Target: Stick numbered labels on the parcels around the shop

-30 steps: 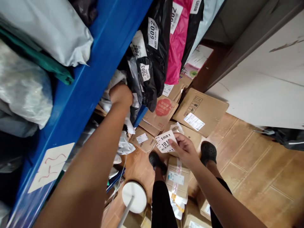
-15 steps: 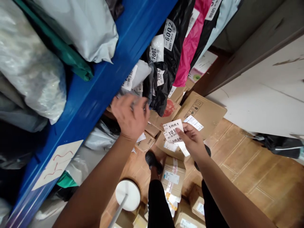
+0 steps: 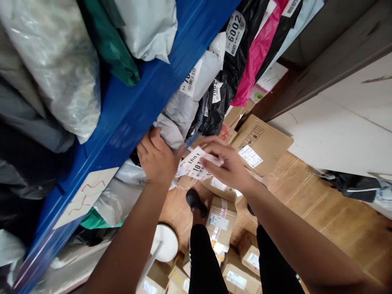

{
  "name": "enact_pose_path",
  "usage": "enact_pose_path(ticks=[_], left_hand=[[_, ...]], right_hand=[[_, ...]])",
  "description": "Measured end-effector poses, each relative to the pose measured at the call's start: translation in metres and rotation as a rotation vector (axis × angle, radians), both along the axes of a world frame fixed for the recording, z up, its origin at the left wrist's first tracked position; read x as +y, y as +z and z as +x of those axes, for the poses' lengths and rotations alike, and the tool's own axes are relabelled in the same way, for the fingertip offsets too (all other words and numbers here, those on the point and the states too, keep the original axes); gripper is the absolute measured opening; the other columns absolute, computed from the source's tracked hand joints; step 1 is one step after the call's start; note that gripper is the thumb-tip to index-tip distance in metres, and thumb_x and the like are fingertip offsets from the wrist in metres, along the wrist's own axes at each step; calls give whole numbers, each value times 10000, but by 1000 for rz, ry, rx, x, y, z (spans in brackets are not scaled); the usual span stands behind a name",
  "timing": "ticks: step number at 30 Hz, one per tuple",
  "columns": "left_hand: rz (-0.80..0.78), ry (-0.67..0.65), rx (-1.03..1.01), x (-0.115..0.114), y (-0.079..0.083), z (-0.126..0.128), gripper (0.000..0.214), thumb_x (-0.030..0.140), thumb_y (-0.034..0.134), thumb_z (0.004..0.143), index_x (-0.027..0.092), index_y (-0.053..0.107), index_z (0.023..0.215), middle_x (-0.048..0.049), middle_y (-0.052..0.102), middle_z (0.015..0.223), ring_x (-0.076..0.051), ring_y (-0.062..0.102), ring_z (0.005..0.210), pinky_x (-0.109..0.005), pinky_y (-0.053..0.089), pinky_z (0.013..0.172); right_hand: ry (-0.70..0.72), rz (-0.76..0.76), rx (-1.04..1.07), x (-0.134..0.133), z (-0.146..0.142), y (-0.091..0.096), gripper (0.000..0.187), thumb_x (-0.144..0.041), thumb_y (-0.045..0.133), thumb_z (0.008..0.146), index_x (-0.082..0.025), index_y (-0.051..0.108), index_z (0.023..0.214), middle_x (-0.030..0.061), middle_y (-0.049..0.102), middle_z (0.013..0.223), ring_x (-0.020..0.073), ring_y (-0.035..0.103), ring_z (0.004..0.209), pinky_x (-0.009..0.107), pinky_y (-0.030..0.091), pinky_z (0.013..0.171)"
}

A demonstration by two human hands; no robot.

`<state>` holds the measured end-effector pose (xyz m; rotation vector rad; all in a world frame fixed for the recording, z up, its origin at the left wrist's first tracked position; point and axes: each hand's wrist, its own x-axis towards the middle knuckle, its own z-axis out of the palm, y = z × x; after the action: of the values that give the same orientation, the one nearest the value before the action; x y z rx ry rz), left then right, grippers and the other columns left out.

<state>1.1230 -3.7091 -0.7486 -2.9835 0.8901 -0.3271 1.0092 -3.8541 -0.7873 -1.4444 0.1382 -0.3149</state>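
My right hand (image 3: 225,159) pinches several white number labels (image 3: 197,163), fanned out, with 1001 printed on the top one. My left hand (image 3: 159,159) lies with thumb and fingers apart against parcels under the blue shelf beam; some fingertips are hidden. Just beyond it is a pale grey plastic parcel (image 3: 170,130). Farther up, a grey parcel (image 3: 206,71) carries a partly readable barcode label. Beside it sit a black parcel (image 3: 220,108) labelled 7003 and a larger black one (image 3: 249,53) labelled 6002.
The blue shelf beam (image 3: 131,98) runs diagonally at left, bearing a handwritten tag (image 3: 85,198). Bagged parcels sit above and below it. A cardboard box (image 3: 263,141) stands on the wooden floor, with more boxes around my feet. A white round disc (image 3: 165,243) with a pole is low down.
My left hand has come down onto the parcels and is no longer blurred. My right hand has moved left with the labels, close beside it. The grey parcel now covers the 7002 label.
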Motion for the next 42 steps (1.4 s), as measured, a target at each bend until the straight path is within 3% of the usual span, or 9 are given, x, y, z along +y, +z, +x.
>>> enact_pose_path(ticks=[3,7,12,16,23,35,42], left_hand=[[67,-73,16,17,2,-1,461,262,419,907,90,446,1333,-233,420,1431,-380,225,1408,-593,233,1102],[227,-161,113,36,12,-1,480,208,437,875,188,480,1353,-151,367,1503,-354,116,1452,-637,90,1127],[277,-216,200,47,14,2,565,162,401,863,168,401,1428,-156,440,1456,-295,145,1457,-606,-11,1143],[234,-165,196,57,11,1,562,225,461,853,106,435,1401,-189,417,1463,-364,187,1430,-641,-44,1118],[99,-126,202,81,4,2,611,278,491,865,180,361,1454,-129,407,1484,-395,233,1399,-646,31,1119],[-45,-40,191,83,-7,1,603,296,514,867,214,364,1445,-85,415,1481,-357,220,1398,-599,-78,1143],[-52,-67,235,83,-4,2,595,309,519,864,237,375,1437,-75,408,1487,-357,206,1404,-619,-14,1144]], right_hand=[[55,-112,6,11,29,1,66,-227,629,830,-198,674,868,73,563,1147,209,529,1139,328,421,944],[144,-201,184,41,59,-6,122,-231,655,815,-198,710,918,52,601,980,186,601,933,328,443,887],[-103,-284,295,61,75,-21,109,-190,635,815,-176,727,871,47,664,849,178,617,762,313,464,763],[-242,-226,238,61,77,-42,94,-197,636,805,-187,727,827,16,705,825,167,641,773,295,475,764],[-298,-135,237,66,77,-67,129,-274,678,781,-178,739,843,24,728,826,157,634,731,286,497,686],[-280,-133,195,72,76,-70,126,-284,676,785,-173,731,810,5,701,779,155,646,731,281,520,643],[-279,-187,194,76,64,-60,130,-306,697,782,-194,737,834,11,659,797,153,607,747,286,499,661]])
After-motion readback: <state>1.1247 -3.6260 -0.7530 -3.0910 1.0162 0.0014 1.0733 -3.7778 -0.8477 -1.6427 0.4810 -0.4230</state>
